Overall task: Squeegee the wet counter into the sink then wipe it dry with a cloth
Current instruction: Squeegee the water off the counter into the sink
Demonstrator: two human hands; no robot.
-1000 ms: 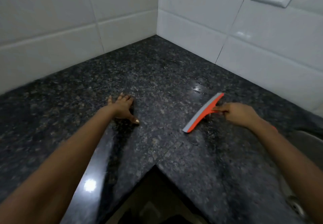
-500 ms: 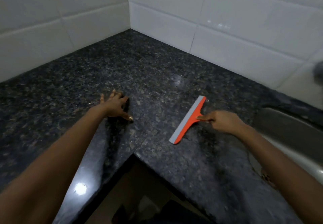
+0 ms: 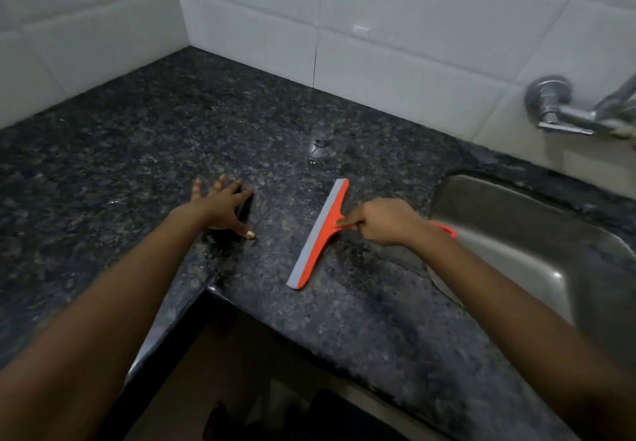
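Squeegee [image 3: 320, 234], gripped by right hand [image 3: 387, 222], touches counter [image 3: 344, 323].

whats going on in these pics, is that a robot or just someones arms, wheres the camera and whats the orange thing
No robot: these are a person's two bare arms. Every picture comes from one wide camera worn on the head, looking down. The left hand rests spread flat on the dark counter. The right hand grips the handle of an orange squeegee, its grey blade on the counter. A steel sink sits to the right, with a tap on the wall above it. Water drops glint beyond the squeegee.
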